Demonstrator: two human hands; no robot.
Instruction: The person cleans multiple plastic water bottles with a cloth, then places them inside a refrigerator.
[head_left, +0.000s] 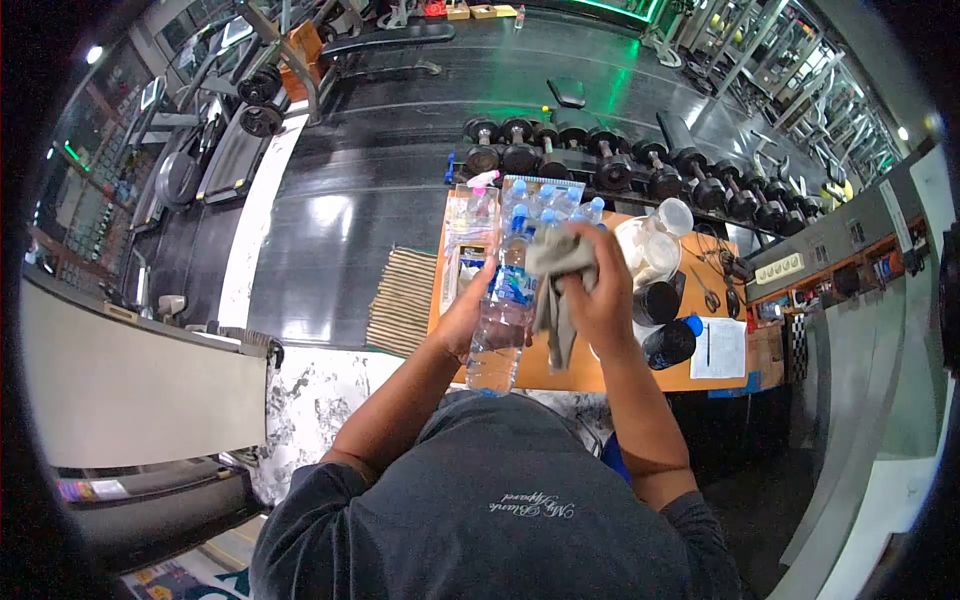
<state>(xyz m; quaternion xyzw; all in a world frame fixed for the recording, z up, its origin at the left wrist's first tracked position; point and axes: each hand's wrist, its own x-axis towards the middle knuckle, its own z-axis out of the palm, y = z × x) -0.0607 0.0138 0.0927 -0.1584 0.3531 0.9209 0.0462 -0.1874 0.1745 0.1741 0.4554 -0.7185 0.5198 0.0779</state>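
A large clear water bottle (497,345) with a blue label and blue cap is held at a tilt by my left hand (466,318), its fingers wrapped round the left side. My right hand (602,295) grips a grey-green cloth (556,268) just right of the bottle's upper part. Part of the cloth hangs down, and whether it touches the bottle I cannot tell. Behind them, several blue-capped bottles (545,196) stand close together on the wooden table (570,376). A spray bottle (480,200) with a pink nozzle is at their left.
White-lidded tubs (657,255), a dark blue-capped bottle (670,344), scissors (706,290) and a paper sheet (719,349) lie or stand at the table's right. A dumbbell rack (610,165) runs behind. A striped mat (402,301) is on the floor at left.
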